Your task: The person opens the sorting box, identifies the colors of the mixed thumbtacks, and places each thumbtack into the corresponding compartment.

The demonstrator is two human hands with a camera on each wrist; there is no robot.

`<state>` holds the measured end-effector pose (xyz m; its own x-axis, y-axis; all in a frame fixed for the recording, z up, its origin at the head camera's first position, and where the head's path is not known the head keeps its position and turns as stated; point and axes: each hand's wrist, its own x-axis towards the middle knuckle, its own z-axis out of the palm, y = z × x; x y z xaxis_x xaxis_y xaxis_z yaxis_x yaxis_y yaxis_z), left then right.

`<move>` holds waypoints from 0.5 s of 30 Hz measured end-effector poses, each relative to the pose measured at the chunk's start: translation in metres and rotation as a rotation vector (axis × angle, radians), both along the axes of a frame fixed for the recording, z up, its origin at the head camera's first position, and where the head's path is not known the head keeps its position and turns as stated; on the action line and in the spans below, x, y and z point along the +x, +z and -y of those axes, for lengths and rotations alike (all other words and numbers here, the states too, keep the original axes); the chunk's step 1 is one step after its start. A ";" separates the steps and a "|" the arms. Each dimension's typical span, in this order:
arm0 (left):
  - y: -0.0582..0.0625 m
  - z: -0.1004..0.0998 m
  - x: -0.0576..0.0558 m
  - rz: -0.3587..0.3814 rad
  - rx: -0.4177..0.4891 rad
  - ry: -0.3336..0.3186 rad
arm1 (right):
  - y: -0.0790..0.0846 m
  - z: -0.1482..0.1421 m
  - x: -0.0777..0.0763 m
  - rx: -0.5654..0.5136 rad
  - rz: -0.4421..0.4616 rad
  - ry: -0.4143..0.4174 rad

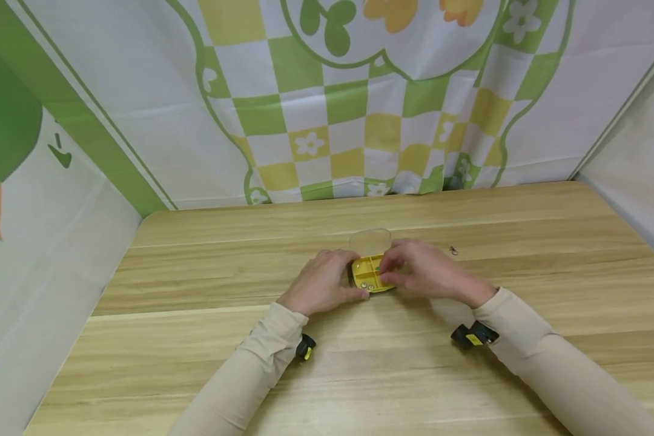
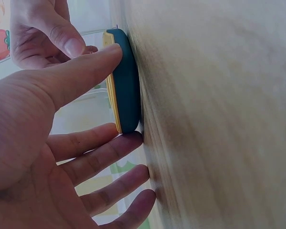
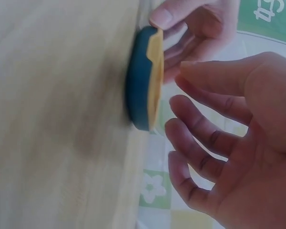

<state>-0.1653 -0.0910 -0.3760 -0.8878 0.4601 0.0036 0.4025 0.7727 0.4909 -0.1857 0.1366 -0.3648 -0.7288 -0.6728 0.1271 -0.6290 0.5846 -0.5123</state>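
A small compartment box (image 1: 366,266) lies on the table, yellow inside and dark teal (image 2: 127,86) outside, with its clear lid (image 1: 370,242) raised at the far side. My left hand (image 1: 321,281) holds it from the left, thumb at the near edge and forefinger at the far end. Small round pieces (image 1: 364,285) lie in a near compartment, and a green bit (image 1: 378,268) shows beside my right fingers. Over the box's right half is my right hand (image 1: 422,269), thumb and forefinger tips together. Whether they pinch something tiny is hidden.
A tiny dark item (image 1: 453,250) lies on the wooden table (image 1: 223,260) right of the box. Behind the table hangs a green, yellow and white checked cloth (image 1: 349,121). Each wrist wears a black camera (image 1: 474,335).
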 end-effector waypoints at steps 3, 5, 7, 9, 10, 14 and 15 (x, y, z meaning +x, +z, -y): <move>0.000 0.000 0.000 0.001 0.003 -0.006 | 0.004 -0.003 0.000 0.019 0.012 -0.004; 0.000 0.000 -0.001 0.003 0.001 -0.004 | 0.005 -0.004 0.000 0.030 0.011 -0.003; 0.000 0.000 -0.001 0.002 0.000 -0.004 | 0.007 -0.006 -0.001 0.040 0.008 -0.001; -0.001 0.000 -0.001 0.003 0.001 -0.004 | 0.008 -0.007 -0.001 0.045 0.014 0.004; -0.001 0.000 -0.001 0.003 0.001 -0.004 | 0.009 -0.008 -0.002 0.047 0.020 0.007; 0.000 0.000 -0.001 -0.001 0.006 -0.007 | 0.012 -0.013 -0.003 0.055 0.037 0.015; 0.000 0.000 -0.001 -0.001 0.005 -0.007 | 0.013 -0.015 -0.004 0.056 0.039 0.015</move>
